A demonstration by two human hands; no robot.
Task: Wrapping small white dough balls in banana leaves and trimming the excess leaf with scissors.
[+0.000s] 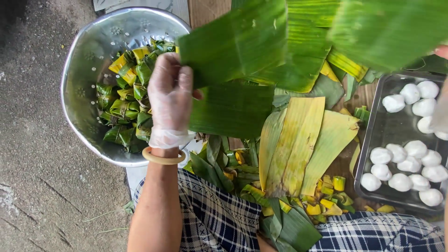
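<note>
Head view, one entry. Your left hand [170, 95], in a thin clear glove with one pale bangle [163, 157] at the wrist, pinches the edge of a green leaf [233, 42] between thumb and fingers and holds it up over the work surface. Your right hand [441, 112] shows only as a sliver at the right edge above the tray [373, 140]; whether it grips anything you cannot tell.

Done, as far as shows: one metal colander [86, 56] at your left holds a heap of folded leaf parcels [128, 105], well over a dozen, too overlapped for an exact count.

Left, by my judgement: the tray at your right holds about sixteen white dough balls [408, 163], none wrapped, so a good share of the wrapping remains.

Stock of leaves: the one in your hand, several more large green pieces overlapping it across the top, and two broad yellowed leaves [298, 140] lying flat in the middle between colander and tray.

Waste: many small green and yellow trimmings [326, 203] scattered near your lap, uncounted.

Other: checked cloth [219, 219] over your knees; concrete floor [37, 186] at the left.
</note>
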